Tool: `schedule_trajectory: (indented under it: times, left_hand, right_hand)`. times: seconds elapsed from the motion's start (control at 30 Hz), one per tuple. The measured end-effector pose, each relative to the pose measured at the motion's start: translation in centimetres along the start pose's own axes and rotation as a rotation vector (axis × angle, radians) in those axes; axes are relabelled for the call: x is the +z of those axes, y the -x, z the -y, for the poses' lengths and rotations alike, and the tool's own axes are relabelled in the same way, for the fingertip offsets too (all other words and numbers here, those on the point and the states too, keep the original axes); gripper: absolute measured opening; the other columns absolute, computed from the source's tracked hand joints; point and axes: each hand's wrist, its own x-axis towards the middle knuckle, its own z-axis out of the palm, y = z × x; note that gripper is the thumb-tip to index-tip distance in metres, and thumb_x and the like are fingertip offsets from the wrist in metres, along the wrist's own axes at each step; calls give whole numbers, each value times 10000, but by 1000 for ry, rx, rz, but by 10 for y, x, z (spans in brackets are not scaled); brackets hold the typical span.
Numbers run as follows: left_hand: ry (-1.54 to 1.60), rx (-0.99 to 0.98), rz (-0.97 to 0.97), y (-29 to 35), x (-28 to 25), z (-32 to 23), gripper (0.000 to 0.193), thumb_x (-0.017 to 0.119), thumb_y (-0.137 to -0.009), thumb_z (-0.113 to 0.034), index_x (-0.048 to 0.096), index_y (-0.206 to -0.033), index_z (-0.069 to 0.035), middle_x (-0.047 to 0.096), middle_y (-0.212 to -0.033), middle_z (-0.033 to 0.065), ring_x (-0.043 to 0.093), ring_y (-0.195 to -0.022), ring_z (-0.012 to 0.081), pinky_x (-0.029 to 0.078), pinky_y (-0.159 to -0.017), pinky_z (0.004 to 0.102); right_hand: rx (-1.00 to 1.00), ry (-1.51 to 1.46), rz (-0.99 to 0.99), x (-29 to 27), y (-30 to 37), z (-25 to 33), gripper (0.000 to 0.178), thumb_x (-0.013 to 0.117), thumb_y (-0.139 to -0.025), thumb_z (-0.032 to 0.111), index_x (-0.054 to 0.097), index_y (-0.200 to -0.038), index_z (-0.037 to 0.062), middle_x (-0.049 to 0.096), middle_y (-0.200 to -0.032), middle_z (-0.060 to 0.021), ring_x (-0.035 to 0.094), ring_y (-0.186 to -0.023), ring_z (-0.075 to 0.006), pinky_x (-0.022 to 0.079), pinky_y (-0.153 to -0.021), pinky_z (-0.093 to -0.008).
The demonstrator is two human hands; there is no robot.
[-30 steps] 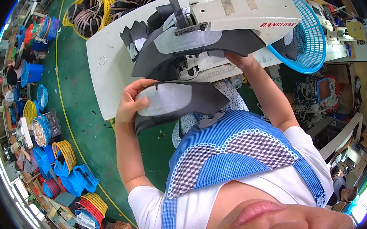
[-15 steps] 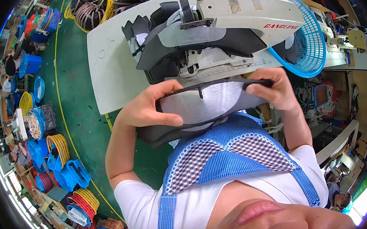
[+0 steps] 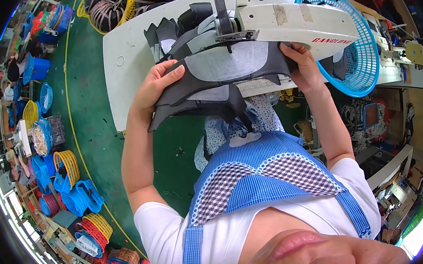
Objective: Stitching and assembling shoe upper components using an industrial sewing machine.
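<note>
Both hands at the machine, upper middle of the frame. Left hand (image 3: 153, 89) pinches the left end of a black piece with a grey panel (image 3: 228, 63) — thumb flat on top, fingers curled in around the edge. Right hand (image 3: 308, 67) has the opposite end between thumb and fingers, some fingers partly hidden. Neither hand spread wide.

The piece is drawn out between them, its upper edge right at the front end of the white sewing machine (image 3: 297, 23). A second black-and-grey layer (image 3: 208, 95) hangs below, toward the apron (image 3: 272, 147); cannot tell whether the two are joined.

Progress, as judged: this piece is at the machine and not yet laid aside. Needle point hidden — no telling how much of the edge is sewn. More black and grey pieces (image 3: 164, 41) lie on the white table (image 3: 129, 96), left of the machine; others sit in the blue basket (image 3: 366, 45), upper right. Which are finished does not show.
</note>
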Motion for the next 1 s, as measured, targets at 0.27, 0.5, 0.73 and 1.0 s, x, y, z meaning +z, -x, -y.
schedule_trajectory:
  times: [0.27,0.5,0.73,1.0]
  left_hand:
    - [68,32,29,-13,-1,-6,245,607,-876,-223,597,-990,-7,649,-848,41,611,-663,66,497,-594,189]
    - [295,146,-73,19,-23,27,500,566,-878,-414,521,-1113,26,607,-988,67,592,-858,103,496,-746,255]
    - [-125,199,80,33,-33,30,329,693,-755,-251,519,-944,-45,522,-794,-13,507,-703,72,432,-655,219]
    - [-48,79,174,59,4,20,404,718,-757,-115,510,-1080,11,623,-906,55,581,-794,77,462,-713,207]
  right_hand:
    - [-2,-129,-7,4,-34,-31,361,541,-875,228,505,-1215,115,571,-1156,-37,521,-1083,-171,407,-881,-364]
    - [65,-342,-59,9,39,-49,471,586,-858,279,437,-1261,86,519,-1219,-91,485,-1138,-227,391,-944,-443]
    - [-140,-169,-38,-2,-30,-56,323,592,-827,94,523,-1138,40,589,-1046,-84,572,-944,-172,477,-792,-306]
    - [-692,868,11,-31,-33,-81,419,489,-881,347,524,-1199,77,579,-1163,-108,559,-1037,-278,403,-952,-399]
